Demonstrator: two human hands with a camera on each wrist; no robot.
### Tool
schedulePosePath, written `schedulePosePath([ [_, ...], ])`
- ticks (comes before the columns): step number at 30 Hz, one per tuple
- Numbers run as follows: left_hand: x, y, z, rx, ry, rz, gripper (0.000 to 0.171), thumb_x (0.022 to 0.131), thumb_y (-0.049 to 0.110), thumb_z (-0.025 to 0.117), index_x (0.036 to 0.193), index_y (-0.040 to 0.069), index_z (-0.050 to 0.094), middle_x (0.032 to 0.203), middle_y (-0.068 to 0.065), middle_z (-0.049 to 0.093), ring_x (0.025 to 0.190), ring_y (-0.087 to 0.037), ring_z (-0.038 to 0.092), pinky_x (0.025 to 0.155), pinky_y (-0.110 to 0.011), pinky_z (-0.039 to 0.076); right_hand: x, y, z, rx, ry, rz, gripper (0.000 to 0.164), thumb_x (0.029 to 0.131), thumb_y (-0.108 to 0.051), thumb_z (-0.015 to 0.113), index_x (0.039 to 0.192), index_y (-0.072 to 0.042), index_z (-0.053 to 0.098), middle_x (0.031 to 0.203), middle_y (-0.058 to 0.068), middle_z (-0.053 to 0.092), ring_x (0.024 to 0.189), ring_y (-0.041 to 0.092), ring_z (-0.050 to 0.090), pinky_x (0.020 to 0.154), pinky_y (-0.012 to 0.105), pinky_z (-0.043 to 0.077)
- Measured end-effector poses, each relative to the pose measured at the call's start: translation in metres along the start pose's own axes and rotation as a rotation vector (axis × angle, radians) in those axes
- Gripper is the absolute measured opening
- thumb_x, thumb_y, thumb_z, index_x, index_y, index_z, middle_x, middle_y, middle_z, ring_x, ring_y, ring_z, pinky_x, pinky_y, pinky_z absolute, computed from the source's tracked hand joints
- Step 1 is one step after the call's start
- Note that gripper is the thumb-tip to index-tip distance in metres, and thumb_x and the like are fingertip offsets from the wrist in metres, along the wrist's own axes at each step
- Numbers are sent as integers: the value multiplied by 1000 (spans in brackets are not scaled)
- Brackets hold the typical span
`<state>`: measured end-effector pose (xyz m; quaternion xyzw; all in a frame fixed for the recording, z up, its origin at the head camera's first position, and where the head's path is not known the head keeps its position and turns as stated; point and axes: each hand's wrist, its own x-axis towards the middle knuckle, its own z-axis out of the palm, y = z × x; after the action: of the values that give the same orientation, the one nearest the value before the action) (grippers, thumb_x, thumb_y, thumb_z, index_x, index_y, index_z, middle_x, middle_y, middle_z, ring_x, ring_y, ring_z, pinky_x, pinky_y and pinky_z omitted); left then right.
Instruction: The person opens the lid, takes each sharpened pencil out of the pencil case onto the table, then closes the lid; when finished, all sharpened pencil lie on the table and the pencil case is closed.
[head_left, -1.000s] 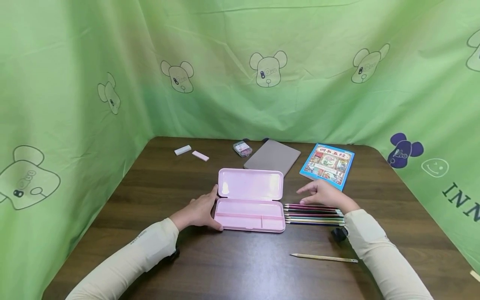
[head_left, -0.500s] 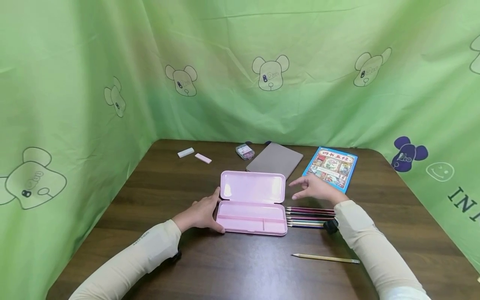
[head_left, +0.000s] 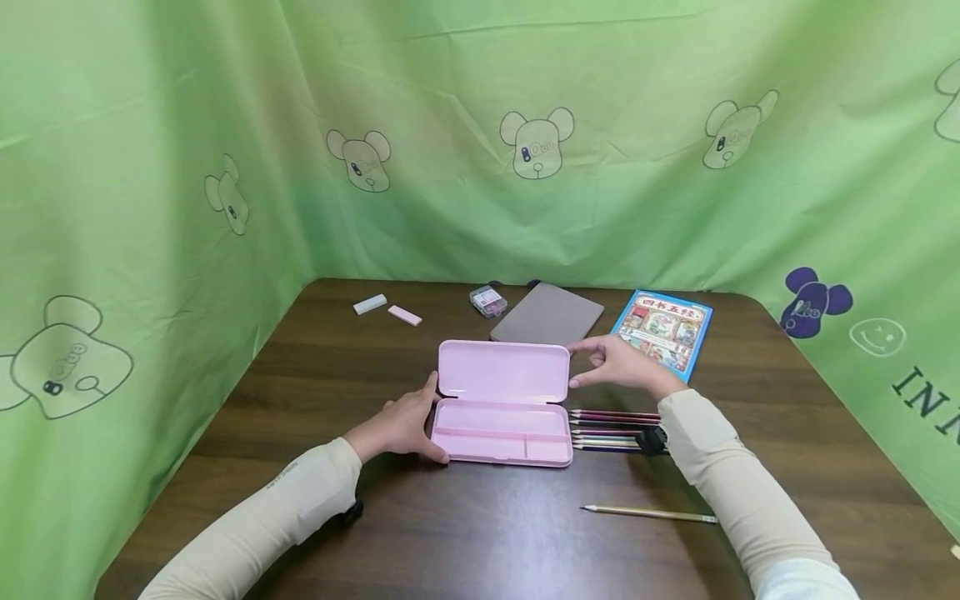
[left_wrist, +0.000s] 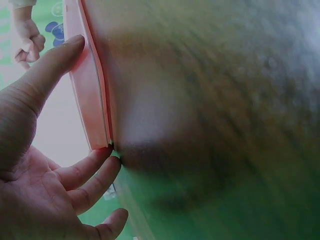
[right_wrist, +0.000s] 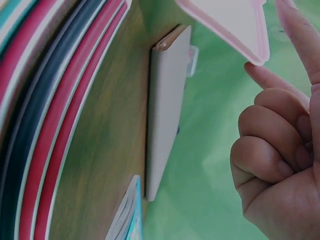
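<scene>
A pink pencil case (head_left: 472,414) lies opened on the table, its lid (head_left: 502,371) raised at the back. Its tray has a long compartment and smaller ones in front. My left hand (head_left: 401,423) holds the case's left end, thumb at the front side and fingers round the back corner. My right hand (head_left: 621,365) is at the lid's upper right corner. In the right wrist view, its extended index fingertip (right_wrist: 255,70) meets the lid's corner from outside, the thumb stands apart, and the other fingers are folded in. Several pencils (head_left: 611,414) lie beside the case, under the right wrist.
One loose pencil (head_left: 648,512) lies nearer the front. Behind the case are a grey flat notebook (head_left: 551,312), a blue-edged picture book (head_left: 663,321) and a small clear box (head_left: 488,301). A white block (head_left: 370,304) and a pink strip (head_left: 405,315) lie back left.
My right hand has moved left from above the pencils to the lid's right edge. Bright reflections inside the lid have gone. My left hand has stayed on the case.
</scene>
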<state>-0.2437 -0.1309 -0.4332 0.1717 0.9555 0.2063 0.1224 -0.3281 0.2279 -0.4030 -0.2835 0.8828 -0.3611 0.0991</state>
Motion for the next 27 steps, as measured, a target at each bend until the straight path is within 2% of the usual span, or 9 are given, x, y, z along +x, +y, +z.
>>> schedulePosePath([
  [6,-1,-3,1,-29,24,4,130,55,46,86,146,-5,7,133,-4,52,123,-26,46,90,-62,33,-20,-15,4,-55,37,-12,58,70,-36,79,119,-9,62,56,-7,29,52,5,26,56,23,34],
  [12,-4,-7,1,-50,42,4,124,57,45,86,145,-1,12,133,-12,50,122,-31,46,90,-60,36,-32,-29,23,-120,61,-189,39,74,-32,77,107,-13,70,72,5,49,62,15,40,55,22,34],
  [15,-6,-7,0,-64,38,1,125,59,45,84,147,-2,8,142,-18,40,128,-37,39,95,-63,32,-33,-34,36,-149,34,-248,35,78,-31,74,106,-12,71,90,6,59,79,18,50,66,25,43],
  [17,-8,-5,1,-67,23,14,125,60,46,83,147,0,7,147,-20,32,132,-39,34,97,-64,29,-33,-35,44,-175,4,-261,36,80,-34,71,108,-11,71,106,8,61,95,21,55,77,32,47],
  [19,-10,-2,3,-74,-2,41,124,61,48,82,148,2,7,150,-19,26,134,-39,29,98,-64,28,-34,-37,52,-199,-39,-266,38,83,-36,67,111,-10,69,120,14,59,111,27,53,87,40,46],
  [21,-12,1,6,-67,-27,65,123,62,52,80,149,5,8,151,-18,21,136,-39,26,98,-64,28,-34,-38,59,-213,-82,-258,42,84,-37,65,115,-9,66,130,18,54,120,31,49,91,44,45],
  [24,-13,6,9,-17,-49,94,115,66,59,74,150,11,12,154,-15,15,138,-38,20,98,-66,26,-31,-43,66,-229,-132,-255,45,84,-37,65,120,-9,63,135,20,48,127,34,44,94,45,43],
  [27,-12,11,9,70,-45,129,97,74,62,63,149,20,19,156,-12,11,140,-37,14,98,-68,22,-27,-48,71,-245,-170,-263,47,83,-34,67,123,-9,61,139,21,45,130,36,39,98,47,39],
])
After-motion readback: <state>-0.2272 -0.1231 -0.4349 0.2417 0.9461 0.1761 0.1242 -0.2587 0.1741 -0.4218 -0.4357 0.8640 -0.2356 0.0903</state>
